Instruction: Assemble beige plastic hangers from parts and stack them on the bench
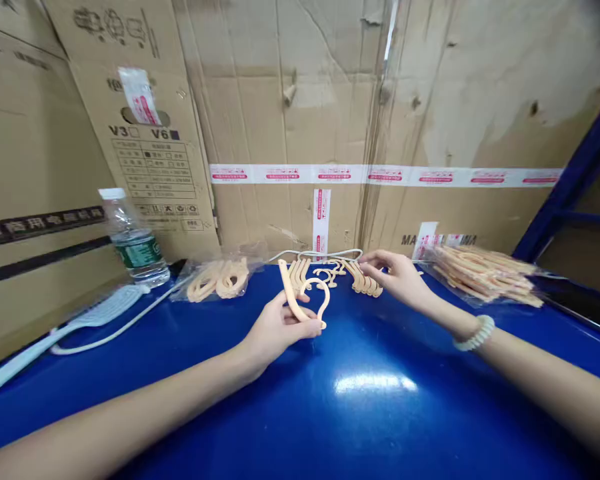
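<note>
My left hand [275, 328] is closed on a small peach plastic hanger [305, 300], held upright over the blue table [360, 413] with its hook curling toward me. My right hand [397, 277], with a pale bead bracelet [475, 333] at the wrist, reaches to a loose pile of the same peach hangers [353, 272] at the back of the table. Its fingertips pinch at the right end of that pile.
A clear bag of hangers [219, 279] lies at the back left and a fuller bag [483, 273] at the back right. A water bottle [135, 241] and a white power strip [100, 312] with cable sit at the left. Cardboard boxes [330, 120] wall the back.
</note>
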The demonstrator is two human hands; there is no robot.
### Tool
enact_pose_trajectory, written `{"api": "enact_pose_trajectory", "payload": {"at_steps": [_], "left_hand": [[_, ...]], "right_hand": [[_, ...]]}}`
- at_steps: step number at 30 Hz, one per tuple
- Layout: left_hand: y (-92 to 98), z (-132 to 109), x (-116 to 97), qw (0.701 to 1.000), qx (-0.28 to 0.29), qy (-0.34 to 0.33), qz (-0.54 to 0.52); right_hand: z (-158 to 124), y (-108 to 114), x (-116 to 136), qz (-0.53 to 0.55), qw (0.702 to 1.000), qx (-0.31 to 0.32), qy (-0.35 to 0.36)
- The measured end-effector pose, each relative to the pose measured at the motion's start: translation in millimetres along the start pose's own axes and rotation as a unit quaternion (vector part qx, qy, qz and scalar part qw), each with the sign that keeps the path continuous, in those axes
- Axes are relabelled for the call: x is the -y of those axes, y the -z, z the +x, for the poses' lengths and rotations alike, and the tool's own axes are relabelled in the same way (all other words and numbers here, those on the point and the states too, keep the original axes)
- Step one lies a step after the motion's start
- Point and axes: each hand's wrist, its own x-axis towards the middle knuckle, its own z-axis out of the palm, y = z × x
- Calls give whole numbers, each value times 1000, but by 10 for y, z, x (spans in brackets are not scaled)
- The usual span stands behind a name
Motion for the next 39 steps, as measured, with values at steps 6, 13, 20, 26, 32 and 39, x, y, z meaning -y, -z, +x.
{"api": "enact_pose_trajectory", "payload": {"at_steps": [6, 13, 20, 26, 32, 39], "left_hand": [[9, 18, 22, 1000, 5, -5, -9], [19, 10, 50, 1000, 4, -7, -14], [13, 20, 38, 1000, 3, -5, -16], [22, 24, 46, 1000, 6, -10, -9], [13, -4, 28, 1000, 1, -7, -6], [14, 6, 33, 1000, 2, -5, -6]], "right_hand": [[-88, -91, -197, -150, 972, 86, 160], [-152, -281, -164, -203, 957, 89, 190], [-135, -262, -127, -177, 964, 96, 174], [-128, -267, -122, -132, 973, 104, 156], [-117, -274, -176, -131, 972, 110, 162], [-147, -270, -147, -165, 966, 120, 157]]}}
